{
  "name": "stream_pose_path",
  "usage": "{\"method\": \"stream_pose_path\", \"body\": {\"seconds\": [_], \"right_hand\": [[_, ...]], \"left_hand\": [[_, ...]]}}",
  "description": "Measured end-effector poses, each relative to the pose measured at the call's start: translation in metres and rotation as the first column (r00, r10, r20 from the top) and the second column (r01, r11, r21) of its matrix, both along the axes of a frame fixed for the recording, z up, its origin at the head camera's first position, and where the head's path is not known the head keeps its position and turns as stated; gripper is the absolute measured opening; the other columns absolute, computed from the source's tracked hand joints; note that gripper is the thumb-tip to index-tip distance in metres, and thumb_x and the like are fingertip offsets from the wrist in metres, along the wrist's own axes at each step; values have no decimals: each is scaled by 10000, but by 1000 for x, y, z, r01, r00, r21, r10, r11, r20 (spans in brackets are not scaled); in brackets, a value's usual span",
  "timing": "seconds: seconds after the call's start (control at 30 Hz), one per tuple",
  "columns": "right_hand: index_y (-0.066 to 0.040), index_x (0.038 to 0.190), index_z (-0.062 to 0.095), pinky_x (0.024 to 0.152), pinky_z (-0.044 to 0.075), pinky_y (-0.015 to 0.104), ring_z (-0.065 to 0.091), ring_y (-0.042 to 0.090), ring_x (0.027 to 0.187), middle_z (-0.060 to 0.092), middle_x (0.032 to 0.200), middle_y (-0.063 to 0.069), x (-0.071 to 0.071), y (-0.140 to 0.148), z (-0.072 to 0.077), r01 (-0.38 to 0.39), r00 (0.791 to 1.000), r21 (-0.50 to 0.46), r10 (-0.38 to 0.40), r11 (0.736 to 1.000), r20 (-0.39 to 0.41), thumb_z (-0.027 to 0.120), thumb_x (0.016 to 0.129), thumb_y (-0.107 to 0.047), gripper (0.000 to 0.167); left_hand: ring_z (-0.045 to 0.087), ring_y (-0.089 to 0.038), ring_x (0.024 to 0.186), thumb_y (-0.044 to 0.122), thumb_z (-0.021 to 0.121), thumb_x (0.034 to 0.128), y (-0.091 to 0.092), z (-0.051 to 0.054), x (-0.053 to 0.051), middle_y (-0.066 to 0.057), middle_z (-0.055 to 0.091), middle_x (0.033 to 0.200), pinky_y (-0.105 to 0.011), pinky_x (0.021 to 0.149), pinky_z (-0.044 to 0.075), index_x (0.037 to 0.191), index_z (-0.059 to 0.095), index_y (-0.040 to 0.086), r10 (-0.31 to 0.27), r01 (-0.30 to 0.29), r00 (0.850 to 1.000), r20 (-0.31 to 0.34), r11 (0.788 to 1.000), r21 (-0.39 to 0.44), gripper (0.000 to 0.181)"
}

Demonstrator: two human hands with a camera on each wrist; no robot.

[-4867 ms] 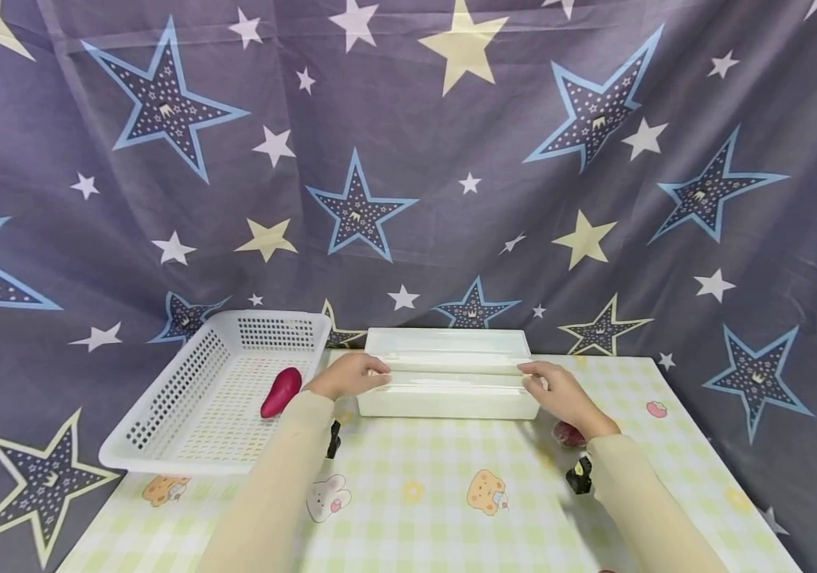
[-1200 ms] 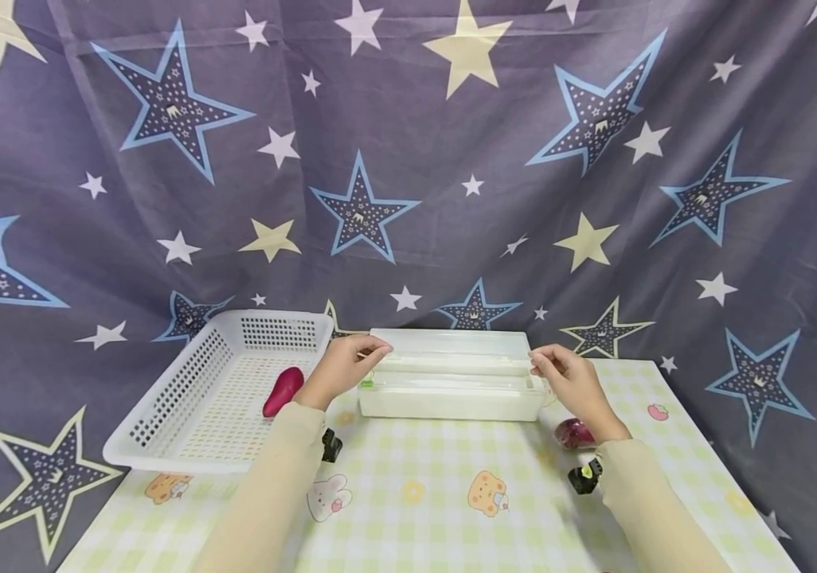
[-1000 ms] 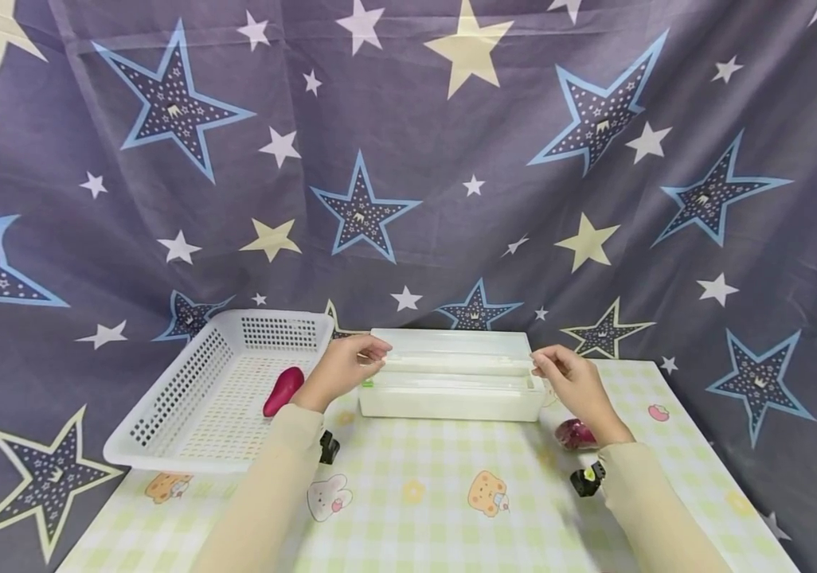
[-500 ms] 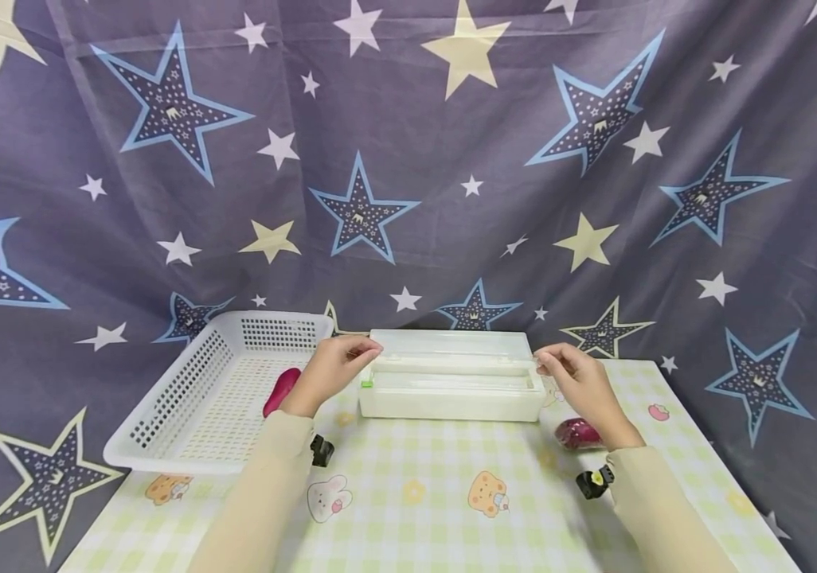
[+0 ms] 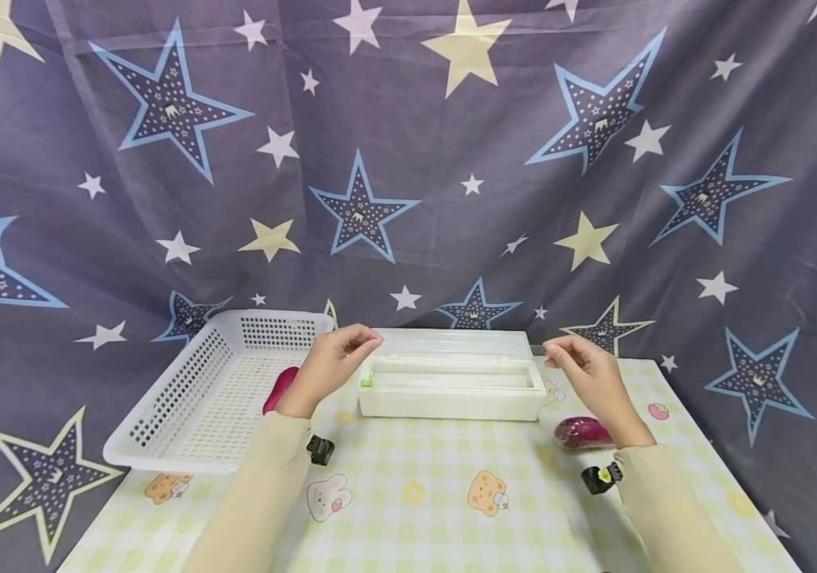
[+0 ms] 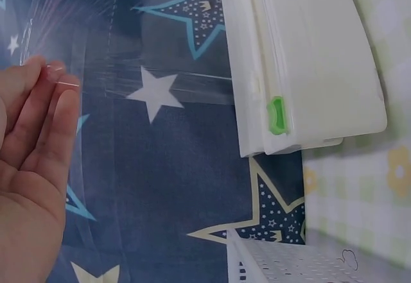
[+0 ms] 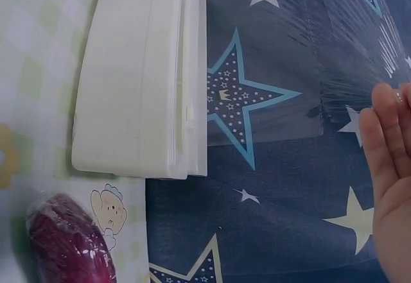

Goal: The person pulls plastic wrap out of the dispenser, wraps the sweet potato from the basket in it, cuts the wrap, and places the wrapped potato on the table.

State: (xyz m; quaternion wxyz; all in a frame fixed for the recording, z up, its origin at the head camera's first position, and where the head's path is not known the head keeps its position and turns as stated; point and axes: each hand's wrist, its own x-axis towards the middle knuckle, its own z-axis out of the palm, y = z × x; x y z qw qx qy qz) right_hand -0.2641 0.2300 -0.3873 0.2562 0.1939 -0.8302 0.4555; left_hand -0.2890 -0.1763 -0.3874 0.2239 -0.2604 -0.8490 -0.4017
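In the head view, my left hand [image 5: 337, 362] pinches one corner of a thin clear sheet of cling film [image 6: 186, 84] with thumb and fingers. My right hand [image 5: 590, 378] pinches the sheet's other side, its fingertips partly cut off in the right wrist view. Between the hands, the film stretches up from the white cling film dispenser [image 5: 451, 406], whose translucent lid [image 5: 451, 342] is raised at the back. A green slide cutter [image 6: 277, 115] sits at the dispenser's left end. To the right lies a film-wrapped purple vegetable [image 5: 584, 432], kind unclear.
At left stands a white perforated basket [image 5: 158, 465] holding a magenta vegetable [image 5: 279, 388], partly hidden by my left wrist. A checked cloth [image 5: 416, 529] covers the table. A starry curtain [image 5: 408, 119] hangs right behind the dispenser.
My hands have moved from the dispenser's opening upward and apart, pulling film out. The left hand has drifted left over the basket's edge; the right has moved right, uncovering more of the wrapped vegetable.
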Motion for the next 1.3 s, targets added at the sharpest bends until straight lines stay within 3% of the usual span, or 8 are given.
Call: {"method": "stream_pose_path", "body": {"seconds": [0.13,0.47,0.63,0.87,1.03,1.3], "right_hand": [[50,1009,684,695,513,131,680,196,767,706,891,153,14,-7,15,-8,1000,9,8,1000,-13,615,981,8,86],[87,988,669,711,533,151,676,176,761,698,912,155,17,-7,26,-40,995,-22,38,999,-88,606,971,53,73],[70,998,682,714,511,115,668,111,754,705,922,172,16,-5,25,-30,994,-18,28,999,-110,619,963,51,74],[-7,1022,708,690,515,118,655,36,756,718,883,113,3,9,14,-32,990,-13,30,999,-134,637,976,-13,85],[-3,1026,708,706,527,137,659,54,773,716,876,87,1,12,17,-53,986,-28,48,998,-157,632,986,-39,93],[-40,1014,724,683,478,123,637,100,811,726,919,53,8,10,24,-6,984,-17,3,1000,-179,636,982,-35,94]], "left_hand": [[658,-117,790,152,695,963,-1,0,2,-7,744,914,-312,745,557,989,752,108,1,-1,1000,0,1000,4,76],[662,-120,787,126,715,946,0,12,6,24,745,919,-273,734,559,990,755,112,-5,7,999,-47,999,35,61],[649,-116,761,128,716,946,-1,16,9,11,744,907,-252,707,546,993,756,111,-3,6,998,-56,999,42,65],[669,-127,765,152,687,969,-3,20,13,16,737,912,-247,701,554,1018,747,121,-32,36,997,-67,998,60,83],[670,-105,756,176,666,984,-3,27,17,54,721,898,-253,687,562,1039,742,126,-58,63,996,-71,996,69,107],[671,-76,774,183,661,987,-2,33,20,86,722,925,-265,709,571,1048,739,110,-58,62,997,-53,995,81,124]]}}
